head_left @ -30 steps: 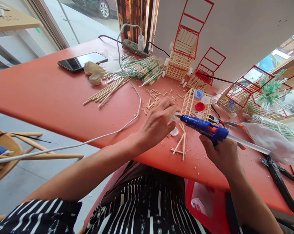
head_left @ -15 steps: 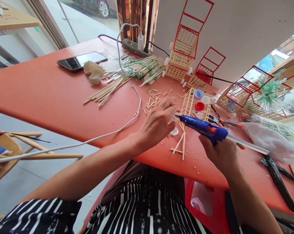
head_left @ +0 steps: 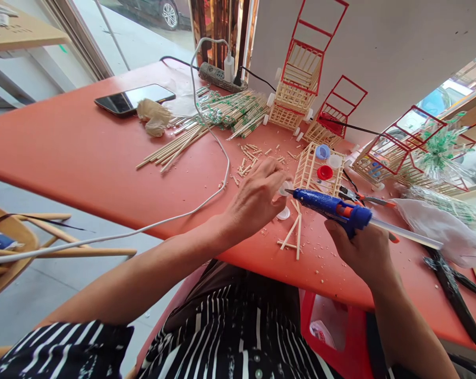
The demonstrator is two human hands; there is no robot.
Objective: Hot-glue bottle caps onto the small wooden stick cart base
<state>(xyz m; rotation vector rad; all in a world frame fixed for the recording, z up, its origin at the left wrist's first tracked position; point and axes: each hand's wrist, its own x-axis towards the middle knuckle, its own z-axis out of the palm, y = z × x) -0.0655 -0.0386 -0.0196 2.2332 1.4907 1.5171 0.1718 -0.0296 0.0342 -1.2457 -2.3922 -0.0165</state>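
My right hand (head_left: pixel 362 250) is wrapped round the handle of a blue hot glue gun (head_left: pixel 320 204), with a glue stick (head_left: pixel 406 233) sticking out of its back end. The gun's nozzle points left, at a white bottle cap (head_left: pixel 286 188) pinched in the fingertips of my left hand (head_left: pixel 261 192). Another white cap (head_left: pixel 283 213) lies on the table just below. Near it, several short sticks (head_left: pixel 292 231) form an angled frame. Behind the gun stands a small stick-built crate (head_left: pixel 307 167) with a blue cap (head_left: pixel 322 152) and a red cap (head_left: pixel 324 172) on it.
Stick-built carts with red frames (head_left: pixel 301 79) stand against the wall. Wrapped chopsticks (head_left: pixel 238 110), a phone (head_left: pixel 133 100), a power strip (head_left: pixel 218 76) and a white cable (head_left: pixel 198 208) occupy the left and back. Pliers (head_left: pixel 374 200) and a plastic bag (head_left: pixel 439 226) lie at right.
The glue gun and my right hand have shifted very slightly right. My left hand keeps its pinch on the cap, and the rest looks the same.
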